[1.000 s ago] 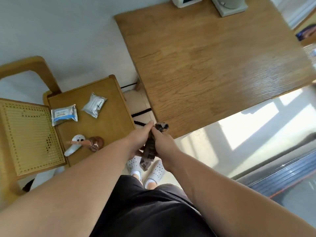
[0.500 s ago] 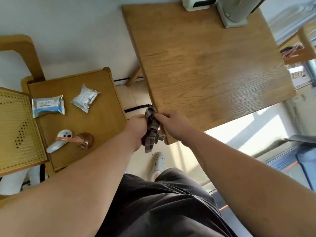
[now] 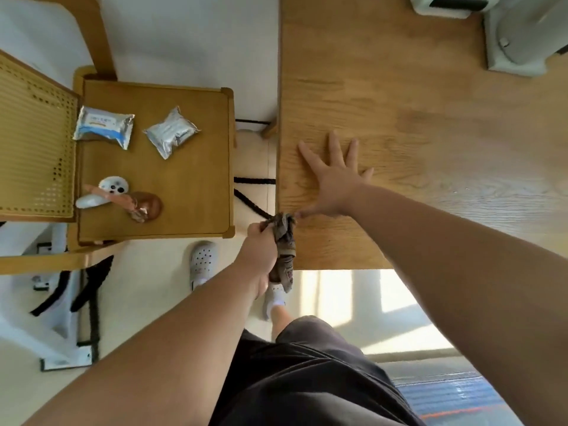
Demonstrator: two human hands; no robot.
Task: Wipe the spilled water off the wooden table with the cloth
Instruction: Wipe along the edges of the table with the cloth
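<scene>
A bunched grey-brown cloth (image 3: 284, 244) hangs at the near left corner of the wooden table (image 3: 430, 142). My left hand (image 3: 259, 250) grips the cloth from its left side, just off the table's edge. My right hand (image 3: 333, 176) is spread flat above the table's left part, fingers straight and pointing away from me; its thumb tip is close to the cloth's top. A faint wet sheen with small droplets (image 3: 467, 192) shows on the table to the right of that hand.
A small wooden side table (image 3: 190, 192) on the left carries two foil packets (image 3: 104, 127) (image 3: 171, 132), a white controller (image 3: 104, 192) and a brown object (image 3: 146, 206). A white appliance base (image 3: 522, 35) stands at the table's far right. My feet in white clogs (image 3: 201, 262) are below.
My right hand has let go of the cloth and spread open over the table. The left hand still holds the cloth. The camera has swung closer over the table.
</scene>
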